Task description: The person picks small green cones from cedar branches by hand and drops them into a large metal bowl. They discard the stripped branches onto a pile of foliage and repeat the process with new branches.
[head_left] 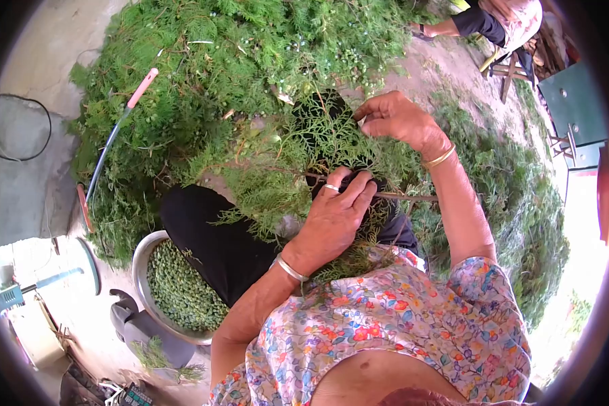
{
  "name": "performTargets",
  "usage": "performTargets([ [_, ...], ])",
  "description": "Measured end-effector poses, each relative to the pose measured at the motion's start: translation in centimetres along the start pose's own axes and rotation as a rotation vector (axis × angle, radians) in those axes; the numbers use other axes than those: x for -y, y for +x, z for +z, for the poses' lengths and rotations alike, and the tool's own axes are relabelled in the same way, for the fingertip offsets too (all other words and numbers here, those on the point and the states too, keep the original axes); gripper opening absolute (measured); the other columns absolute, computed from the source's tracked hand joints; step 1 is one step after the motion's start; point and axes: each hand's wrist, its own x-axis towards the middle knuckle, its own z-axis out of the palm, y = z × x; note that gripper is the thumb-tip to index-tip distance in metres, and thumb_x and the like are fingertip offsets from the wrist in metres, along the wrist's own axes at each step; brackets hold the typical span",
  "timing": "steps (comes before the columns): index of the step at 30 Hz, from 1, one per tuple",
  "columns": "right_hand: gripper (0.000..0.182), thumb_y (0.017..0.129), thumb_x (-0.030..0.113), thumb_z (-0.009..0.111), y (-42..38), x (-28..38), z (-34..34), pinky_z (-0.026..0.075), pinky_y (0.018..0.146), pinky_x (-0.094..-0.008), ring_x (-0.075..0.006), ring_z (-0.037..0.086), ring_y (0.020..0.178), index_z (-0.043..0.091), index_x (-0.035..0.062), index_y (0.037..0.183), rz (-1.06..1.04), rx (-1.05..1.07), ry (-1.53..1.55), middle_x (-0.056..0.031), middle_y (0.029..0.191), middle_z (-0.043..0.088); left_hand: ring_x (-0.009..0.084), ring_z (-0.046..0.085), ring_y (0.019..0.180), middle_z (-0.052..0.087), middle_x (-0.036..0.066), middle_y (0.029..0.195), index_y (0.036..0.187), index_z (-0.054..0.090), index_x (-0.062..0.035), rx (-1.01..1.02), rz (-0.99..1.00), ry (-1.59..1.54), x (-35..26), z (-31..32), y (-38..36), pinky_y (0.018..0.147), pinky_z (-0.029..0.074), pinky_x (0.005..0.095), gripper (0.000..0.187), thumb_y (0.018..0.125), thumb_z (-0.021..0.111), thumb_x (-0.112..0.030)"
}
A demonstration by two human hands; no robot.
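My left hand [338, 220], wearing a ring and a silver bangle, is closed round the brown stem of a leafy conifer branch [331, 135] above my lap. The bare end of the stem sticks out to the right. My right hand [399, 122], with a gold-coloured bangle, hovers at the right edge of the same branch. Its thumb and fingertips are drawn together in a pinch; whatever is between them is too small to make out. By my left knee stands a metal basin [139, 271] holding many small green cones [183, 287].
A big heap of cut conifer branches [237, 61] lies ahead, with more branches [507, 196] on the right. A long tool with a pink handle [142, 88] rests on the heap. Another person [487, 24] sits at upper right. A grey object [152, 338] is beside the basin.
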Motion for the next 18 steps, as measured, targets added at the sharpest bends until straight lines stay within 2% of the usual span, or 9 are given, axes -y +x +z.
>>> performTargets([
  [4,0.028,0.076,0.012,0.065,0.0,-0.1,-0.1,0.047,0.067,-0.0255,-0.0131,0.058,0.072,0.066,-0.0029,0.101,0.028,-0.052,0.003,-0.0063,0.078,0.065,0.0319,0.042,0.111,0.047,0.010,0.123,0.114,0.053,-0.0003,-0.007,-0.002,-0.017,0.2,0.2,0.0,0.095,0.039,0.0375,0.055,0.062,0.071,-0.003],
  [6,0.027,0.080,0.011,0.061,-0.1,0.0,-0.1,0.041,0.059,-0.0215,-0.0069,0.049,0.063,0.066,0.0000,0.104,-0.051,-0.183,0.443,0.0007,0.071,0.059,0.0320,0.042,0.111,0.047,0.010,0.124,0.114,0.053,-0.0006,-0.005,-0.004,-0.022,0.2,0.2,0.0,0.095,0.039,0.0381,0.056,0.062,0.072,-0.003],
  [7,0.027,0.082,0.010,0.058,0.0,-0.1,-0.1,0.035,0.054,-0.0186,-0.0032,0.041,0.058,0.066,0.0023,0.107,-0.057,-0.237,0.537,0.0050,0.066,0.053,0.0321,0.041,0.111,0.047,0.010,0.124,0.114,0.053,-0.0009,-0.007,-0.010,-0.027,0.2,0.3,0.0,0.095,0.039,0.0387,0.056,0.061,0.072,-0.002],
  [8,0.027,0.082,0.010,0.058,-0.1,-0.3,-0.2,0.035,0.054,-0.0186,-0.0032,0.041,0.058,0.066,0.0023,0.107,-0.057,-0.240,0.538,0.0050,0.066,0.053,0.0321,0.041,0.111,0.047,0.010,0.124,0.114,0.053,-0.0009,-0.005,-0.008,-0.027,0.1,0.3,0.0,0.095,0.039,0.0387,0.056,0.061,0.072,-0.002],
  [11,0.027,0.083,0.014,0.060,-0.3,-0.8,-0.5,0.038,0.057,-0.0203,-0.0051,0.045,0.061,0.066,0.0021,0.107,-0.111,-0.191,0.503,0.0035,0.069,0.057,0.0327,0.041,0.112,0.047,0.010,0.124,0.113,0.053,-0.0011,-0.005,-0.019,-0.035,0.0,0.3,-0.1,0.096,0.039,0.0395,0.055,0.062,0.072,-0.002],
  [13,0.027,0.085,0.019,0.062,-0.3,-0.8,-0.4,0.042,0.059,-0.0229,-0.0077,0.050,0.064,0.066,0.0017,0.106,-0.112,-0.223,0.200,0.0011,0.073,0.060,0.0331,0.041,0.112,0.048,0.010,0.124,0.114,0.053,-0.0012,-0.008,-0.029,-0.049,0.0,0.2,-0.1,0.096,0.038,0.0398,0.055,0.062,0.071,-0.001],
  [14,0.027,0.085,0.019,0.062,-0.6,-0.4,-0.4,0.042,0.059,-0.0229,-0.0077,0.050,0.064,0.066,0.0017,0.106,-0.111,-0.227,0.201,0.0011,0.073,0.060,0.0331,0.041,0.112,0.048,0.010,0.124,0.114,0.053,-0.0012,-0.006,-0.026,-0.050,0.0,0.2,0.0,0.096,0.038,0.0398,0.055,0.062,0.071,-0.001],
  [16,0.030,0.085,0.026,0.063,-1.3,0.7,-0.6,0.044,0.061,-0.0251,-0.0100,0.052,0.066,0.066,0.0015,0.103,0.006,-0.124,0.058,-0.0015,0.076,0.062,0.0334,0.041,0.112,0.048,0.011,0.123,0.113,0.053,-0.0011,-0.004,-0.023,-0.038,0.0,0.2,0.0,0.096,0.038,0.0402,0.054,0.062,0.071,0.000],
  [18,0.031,0.085,0.029,0.063,-1.0,0.1,-0.6,0.044,0.061,-0.0247,-0.0099,0.052,0.064,0.067,0.0023,0.100,0.039,-0.119,-0.014,-0.0022,0.074,0.061,0.0334,0.042,0.112,0.048,0.011,0.123,0.113,0.053,-0.0010,-0.009,-0.020,-0.042,0.0,0.2,0.1,0.095,0.038,0.0402,0.054,0.062,0.071,0.000],
])
